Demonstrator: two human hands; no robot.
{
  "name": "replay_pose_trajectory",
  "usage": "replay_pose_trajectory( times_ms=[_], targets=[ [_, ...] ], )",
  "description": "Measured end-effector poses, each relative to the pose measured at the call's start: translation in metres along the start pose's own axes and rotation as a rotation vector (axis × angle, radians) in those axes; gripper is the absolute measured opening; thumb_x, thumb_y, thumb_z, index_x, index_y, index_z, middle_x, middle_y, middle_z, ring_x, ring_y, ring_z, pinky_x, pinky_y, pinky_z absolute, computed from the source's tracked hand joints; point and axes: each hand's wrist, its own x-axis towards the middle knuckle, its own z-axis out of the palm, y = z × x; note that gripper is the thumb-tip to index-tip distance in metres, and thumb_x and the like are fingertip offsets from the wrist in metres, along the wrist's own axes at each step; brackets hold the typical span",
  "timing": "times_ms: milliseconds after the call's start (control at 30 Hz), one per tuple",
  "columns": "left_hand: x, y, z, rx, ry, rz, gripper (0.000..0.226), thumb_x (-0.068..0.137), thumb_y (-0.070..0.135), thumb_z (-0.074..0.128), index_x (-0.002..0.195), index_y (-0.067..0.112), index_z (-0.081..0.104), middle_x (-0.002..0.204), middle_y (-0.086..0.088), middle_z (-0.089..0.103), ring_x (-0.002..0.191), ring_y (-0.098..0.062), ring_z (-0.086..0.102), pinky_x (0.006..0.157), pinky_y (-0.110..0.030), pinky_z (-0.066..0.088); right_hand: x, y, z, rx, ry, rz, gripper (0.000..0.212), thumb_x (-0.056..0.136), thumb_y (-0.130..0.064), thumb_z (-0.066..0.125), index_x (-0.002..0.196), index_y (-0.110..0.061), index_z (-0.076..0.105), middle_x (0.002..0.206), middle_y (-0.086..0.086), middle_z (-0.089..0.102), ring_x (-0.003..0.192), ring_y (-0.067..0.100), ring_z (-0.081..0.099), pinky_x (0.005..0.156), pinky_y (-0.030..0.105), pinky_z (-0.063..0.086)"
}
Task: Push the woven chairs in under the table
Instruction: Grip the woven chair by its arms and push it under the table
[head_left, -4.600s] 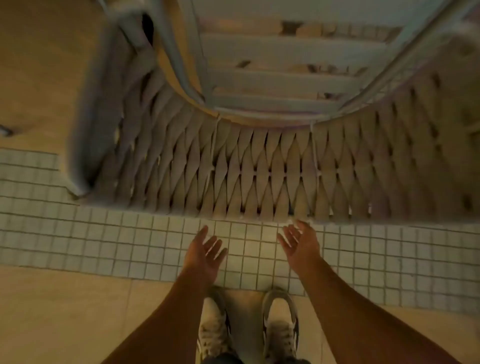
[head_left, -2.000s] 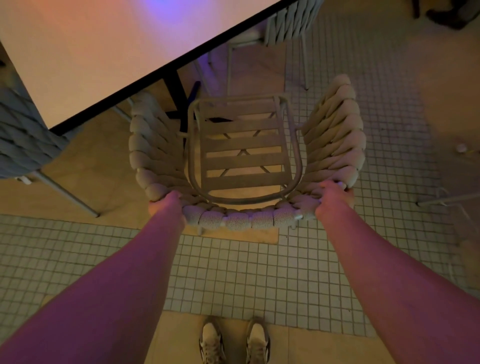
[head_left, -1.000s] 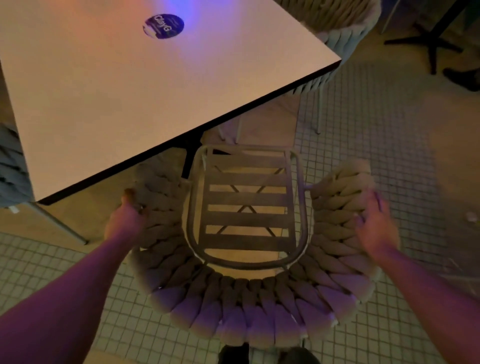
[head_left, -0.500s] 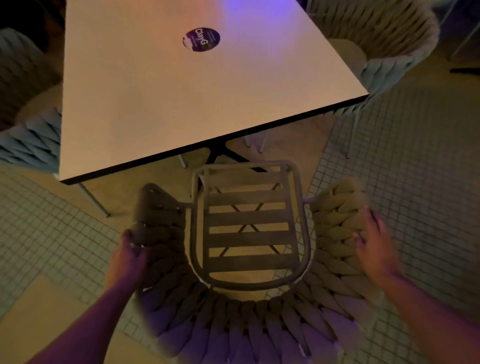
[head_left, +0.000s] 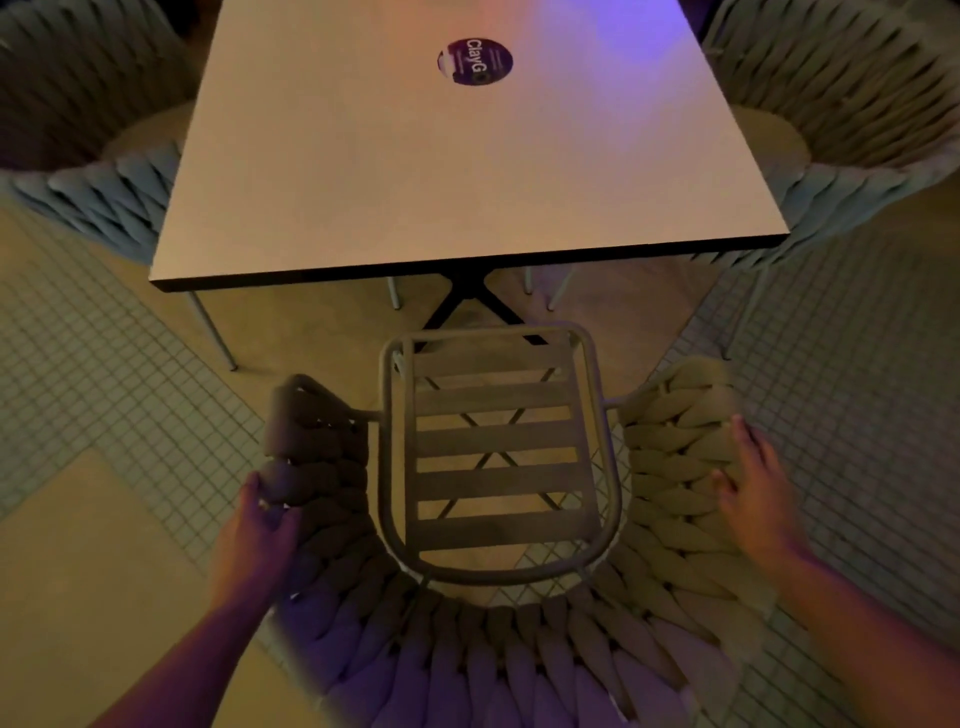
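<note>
A woven chair (head_left: 498, 644) with a slatted seat stands right below me, facing the square table (head_left: 457, 171). Its seat front lies just short of the table's near edge, over the black table base (head_left: 462, 301). My left hand (head_left: 254, 530) grips the outside of the left woven armrest. My right hand (head_left: 753, 493) lies flat, fingers spread, against the outside of the right armrest.
Two more woven chairs stand at the table's sides, one on the left (head_left: 93, 171) and one on the right (head_left: 841, 130). A round dark sticker (head_left: 474, 61) lies on the tabletop. Small floor tiles (head_left: 852, 405) flank the chair.
The chair has been swung round and now faces the table edge squarely. Both hands kept their places on the armrests while my view shifted over the table.
</note>
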Motion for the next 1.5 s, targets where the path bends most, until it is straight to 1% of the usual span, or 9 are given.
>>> replay_pose_trajectory(
  times_ms=[100,233,333,567,867,1000,1200,1367,1500],
  targets=[
    [-0.013,-0.002,0.002,-0.023,0.002,-0.037,0.065,0.082,0.020,0.065,0.139,0.012,0.034,0.098,-0.023,0.070,0.092,-0.044,0.064,0.071,-0.043,0.044,0.006,0.001,-0.003,-0.001,-0.002,-0.026,0.069,0.089,-0.007,0.059,0.150,-0.012,0.028,0.152,0.016,0.033,0.119,0.041,0.052,0.090,0.047,0.048],
    [-0.023,-0.008,0.004,-0.072,0.011,-0.091,0.071,0.072,0.038,0.057,0.136,0.019,0.034,0.093,-0.020,0.069,0.086,-0.042,0.065,0.071,-0.045,0.049,0.009,-0.001,-0.001,0.005,0.020,-0.060,0.068,0.089,-0.007,0.058,0.150,-0.014,0.029,0.151,0.013,0.034,0.108,0.039,0.058,0.076,0.039,0.050],
    [-0.018,-0.014,0.004,-0.072,0.001,-0.147,0.071,0.074,0.036,0.060,0.139,0.021,0.032,0.096,-0.019,0.069,0.089,-0.040,0.065,0.074,-0.047,0.050,0.011,-0.001,0.003,0.010,0.000,-0.020,0.068,0.089,-0.008,0.058,0.150,-0.015,0.029,0.151,0.012,0.035,0.106,0.040,0.059,0.077,0.041,0.052],
    [0.001,-0.014,0.006,-0.079,-0.015,-0.113,0.064,0.081,0.023,0.069,0.136,0.021,0.036,0.091,-0.015,0.068,0.087,-0.039,0.064,0.074,-0.046,0.049,0.021,-0.005,0.003,0.001,0.004,-0.019,0.068,0.089,-0.008,0.056,0.151,-0.016,0.027,0.153,0.012,0.031,0.113,0.041,0.055,0.082,0.045,0.052],
    [0.028,-0.006,0.003,-0.055,-0.013,-0.078,0.067,0.084,0.026,0.067,0.142,0.019,0.034,0.101,-0.022,0.068,0.096,-0.041,0.063,0.081,-0.048,0.048,0.033,-0.018,0.004,-0.014,-0.004,0.020,0.070,0.090,-0.010,0.056,0.152,-0.019,0.023,0.154,0.009,0.028,0.115,0.038,0.054,0.079,0.042,0.051],
    [0.034,-0.010,0.002,-0.049,-0.018,-0.070,0.070,0.083,0.028,0.068,0.143,0.021,0.032,0.104,-0.022,0.068,0.096,-0.042,0.063,0.081,-0.048,0.049,0.031,-0.023,0.004,-0.004,-0.010,0.036,0.069,0.090,-0.006,0.055,0.151,-0.016,0.025,0.157,0.010,0.026,0.119,0.039,0.052,0.087,0.045,0.050],
    [0.030,-0.008,0.002,-0.085,-0.033,-0.073,0.067,0.082,0.027,0.068,0.140,0.023,0.034,0.096,-0.015,0.069,0.091,-0.039,0.065,0.075,-0.046,0.050,0.027,-0.023,0.002,0.006,-0.016,0.044,0.068,0.091,-0.007,0.055,0.152,-0.015,0.024,0.157,0.010,0.027,0.119,0.040,0.052,0.086,0.046,0.052],
    [0.027,-0.004,-0.003,-0.032,-0.039,-0.051,0.070,0.076,0.042,0.061,0.139,0.028,0.033,0.098,-0.017,0.070,0.090,-0.040,0.065,0.075,-0.047,0.052,0.026,-0.023,0.002,-0.009,-0.021,0.042,0.069,0.091,-0.009,0.055,0.152,-0.016,0.022,0.156,0.010,0.027,0.119,0.038,0.053,0.080,0.046,0.053],
    [0.026,-0.003,-0.001,-0.023,-0.024,-0.053,0.066,0.083,0.027,0.067,0.140,0.024,0.034,0.099,-0.019,0.072,0.094,-0.042,0.065,0.077,-0.049,0.051,0.027,-0.020,0.003,-0.021,-0.020,0.033,0.071,0.090,-0.008,0.056,0.152,-0.016,0.022,0.154,0.012,0.028,0.117,0.038,0.053,0.076,0.044,0.053]
  ],
)
